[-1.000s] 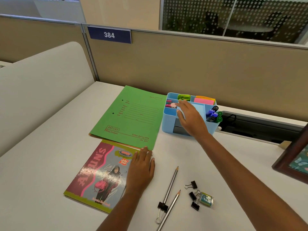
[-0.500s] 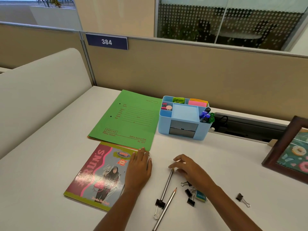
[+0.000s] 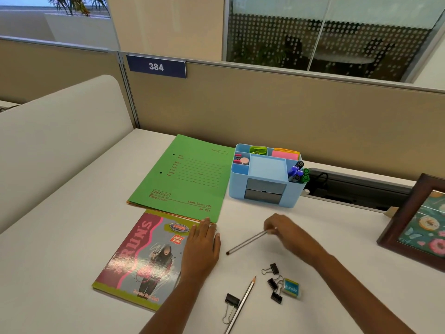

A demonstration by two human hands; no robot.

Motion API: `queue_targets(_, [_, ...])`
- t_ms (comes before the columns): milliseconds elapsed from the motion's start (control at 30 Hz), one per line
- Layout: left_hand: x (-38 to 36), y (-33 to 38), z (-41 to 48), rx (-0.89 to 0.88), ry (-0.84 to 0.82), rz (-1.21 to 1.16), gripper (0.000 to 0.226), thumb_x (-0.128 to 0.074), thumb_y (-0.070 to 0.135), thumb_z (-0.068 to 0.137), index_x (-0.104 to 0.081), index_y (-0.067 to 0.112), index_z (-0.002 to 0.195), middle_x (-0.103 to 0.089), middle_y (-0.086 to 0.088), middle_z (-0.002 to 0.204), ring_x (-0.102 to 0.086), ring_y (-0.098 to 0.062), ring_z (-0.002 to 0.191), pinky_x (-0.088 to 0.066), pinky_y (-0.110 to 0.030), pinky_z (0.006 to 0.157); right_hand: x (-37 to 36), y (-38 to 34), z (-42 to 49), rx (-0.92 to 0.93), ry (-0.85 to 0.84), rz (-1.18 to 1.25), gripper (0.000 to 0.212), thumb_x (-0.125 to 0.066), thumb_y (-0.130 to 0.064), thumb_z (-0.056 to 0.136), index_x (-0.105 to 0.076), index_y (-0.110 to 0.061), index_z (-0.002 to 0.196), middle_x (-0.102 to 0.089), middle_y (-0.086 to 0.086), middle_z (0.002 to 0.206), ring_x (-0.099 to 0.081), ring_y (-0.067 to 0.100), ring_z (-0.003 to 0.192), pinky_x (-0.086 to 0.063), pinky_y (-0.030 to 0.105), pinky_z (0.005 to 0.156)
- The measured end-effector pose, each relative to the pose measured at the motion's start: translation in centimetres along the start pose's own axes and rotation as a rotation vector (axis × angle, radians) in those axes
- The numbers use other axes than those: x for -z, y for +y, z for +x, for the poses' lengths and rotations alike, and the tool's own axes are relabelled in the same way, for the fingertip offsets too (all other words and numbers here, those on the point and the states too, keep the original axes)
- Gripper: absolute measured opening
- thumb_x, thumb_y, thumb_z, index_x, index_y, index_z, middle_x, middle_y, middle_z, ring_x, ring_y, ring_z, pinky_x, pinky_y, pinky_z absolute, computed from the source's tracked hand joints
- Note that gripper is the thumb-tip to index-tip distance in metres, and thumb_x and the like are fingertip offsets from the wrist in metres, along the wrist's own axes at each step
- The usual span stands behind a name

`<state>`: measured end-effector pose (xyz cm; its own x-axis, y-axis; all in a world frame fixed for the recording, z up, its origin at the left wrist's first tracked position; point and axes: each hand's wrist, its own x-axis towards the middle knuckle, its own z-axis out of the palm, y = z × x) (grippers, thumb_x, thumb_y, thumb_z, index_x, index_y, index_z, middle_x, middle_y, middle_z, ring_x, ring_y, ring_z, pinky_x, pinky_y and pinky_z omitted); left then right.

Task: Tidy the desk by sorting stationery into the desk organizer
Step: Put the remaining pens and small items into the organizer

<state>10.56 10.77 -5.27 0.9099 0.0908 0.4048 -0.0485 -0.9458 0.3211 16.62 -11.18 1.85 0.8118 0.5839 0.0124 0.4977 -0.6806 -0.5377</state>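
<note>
Pencil (image 3: 245, 242) pinched, perhaps lifted, by right hand (image 3: 286, 233) fingers (image 3: 271, 224) short of organizer (image 3: 240, 186) (left hand (image 3: 201, 251) flat on notebook (image 3: 139, 259)).

Two hands are over one white desk (image 3: 72, 249): a left hand (image 3: 201, 251) and a right hand (image 3: 286, 233).

There are two pencils, one pencil (image 3: 248, 242) and a second pencil (image 3: 240, 302).

There are four black binder clips. Three are small binder clips (image 3: 271, 268) (image 3: 272, 283) (image 3: 276, 297) and one is a larger binder clip (image 3: 232, 299).

There is one eraser (image 3: 291, 287), one notebook (image 3: 144, 256) and one green file folder (image 3: 185, 177).

One blue desk organizer (image 3: 237, 186) holds two sticky-note pads, a pink pad (image 3: 285, 154) and an orange pad (image 3: 287, 149). It also holds a bundle of markers (image 3: 298, 173) packed too tightly to count.

There is one picture frame (image 3: 409, 213) and one number plate (image 3: 156, 66).
</note>
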Motion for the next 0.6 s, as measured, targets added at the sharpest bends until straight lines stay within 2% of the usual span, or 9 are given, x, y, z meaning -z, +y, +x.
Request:
queue_targets(67, [0.0,0.0,0.0,0.003,0.001,0.003,0.040,-0.036,0.023,0.084,-0.070,0.004,0.094,-0.070,-0.016,0.103,-0.068,-0.028,0.094,-0.053,-0.045,0.081,2.0,-0.4,0.7,-0.067,0.136,0.080,0.018,-0.044,-0.009,0.093,-0.053,-0.023,0.087,-0.050,-0.007,0.088,-0.046,0.011,0.084,-0.035,0.010,0.071])
queue_targets(167, [0.0,0.1,0.1,0.001,0.007,0.006,0.040,-0.036,0.023,0.083,-0.070,0.004,0.093,-0.070,-0.016,0.102,-0.068,-0.028,0.093,-0.053,-0.044,0.080,5.3,-1.1,2.1,-0.041,0.432,0.071,0.013,-0.045,-0.001,0.092,-0.058,-0.002,0.093,-0.056,0.007,0.090,-0.049,0.018,0.084,-0.034,0.008,0.070])
queue_targets(300, [0.0,0.0,0.1,0.001,-0.002,0.010,0.040,-0.036,0.022,0.082,-0.070,0.004,0.092,-0.070,-0.015,0.101,-0.069,-0.027,0.092,-0.053,-0.044,0.080,8.2,-2.2,4.6,0.021,0.700,-0.031,0.018,-0.043,-0.007,0.090,-0.058,0.003,0.090,-0.060,0.017,0.088,-0.047,0.022,0.079,-0.029,0.017,0.068])
queue_targets(433, [0.0,0.0,0.1,0.001,-0.001,0.007,0.040,-0.036,0.022,0.083,-0.070,0.004,0.093,-0.070,-0.016,0.101,-0.069,-0.027,0.092,-0.053,-0.044,0.081,9.2,-2.7,7.2,0.036,0.764,-0.205,0.019,-0.044,-0.004,0.091,-0.060,0.006,0.092,-0.061,0.024,0.088,-0.052,0.034,0.079,-0.033,0.027,0.068])
queue_targets(500, [0.0,0.1,0.1,-0.002,0.002,0.006,0.040,-0.036,0.022,0.083,-0.070,0.004,0.093,-0.070,-0.016,0.101,-0.069,-0.028,0.092,-0.053,-0.043,0.081,8.8,-2.6,8.2,0.031,0.741,-0.272,0.018,-0.045,-0.001,0.090,-0.060,0.007,0.092,-0.061,0.026,0.088,-0.054,0.037,0.082,-0.040,0.037,0.071])
queue_targets(600, [0.0,0.0,0.0,0.002,-0.001,0.008,0.039,-0.036,0.022,0.083,-0.070,0.005,0.093,-0.070,-0.015,0.102,-0.068,-0.027,0.093,-0.053,-0.043,0.081,7.8,-2.5,9.3,0.056,0.685,-0.331,0.018,-0.044,0.001,0.088,-0.062,0.006,0.090,-0.062,0.025,0.085,-0.056,0.038,0.080,-0.046,0.041,0.068])
